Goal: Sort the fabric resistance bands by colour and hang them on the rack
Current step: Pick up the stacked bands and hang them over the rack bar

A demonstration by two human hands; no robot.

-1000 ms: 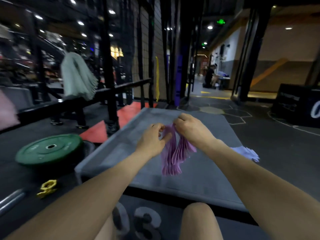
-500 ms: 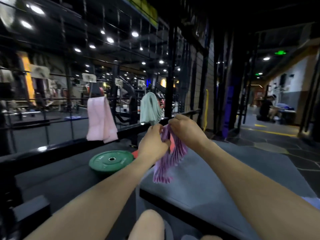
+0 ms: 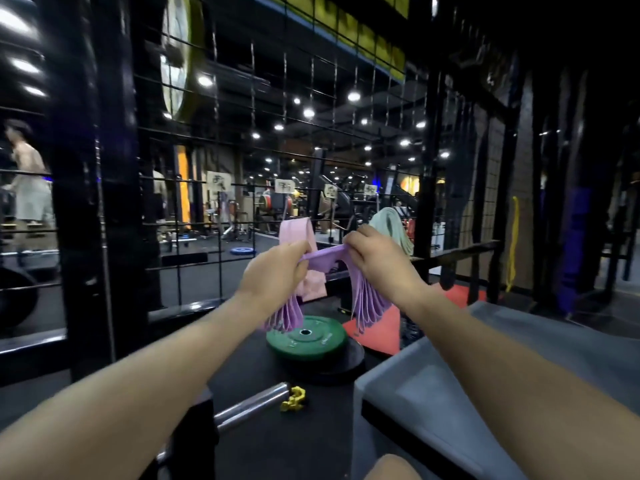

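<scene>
Your left hand [image 3: 277, 271] and right hand [image 3: 377, 261], grips clamped on the purple fabric resistance bands [image 3: 367, 303], have lifted them off the bench toward the black rack bar [image 3: 457, 251], ready for hanging.

Two bare forearms reach forward from the bottom corners and converge toward the middle. The left hand [image 3: 273, 271] is raised, back toward the camera, fingers curled and pinching one end of a bunch of purple bands [image 3: 325, 261]. The right hand [image 3: 375, 259] sits just beside it at the same height, fingers curled over the other end. A bare knee shows at the bottom edge.
</scene>
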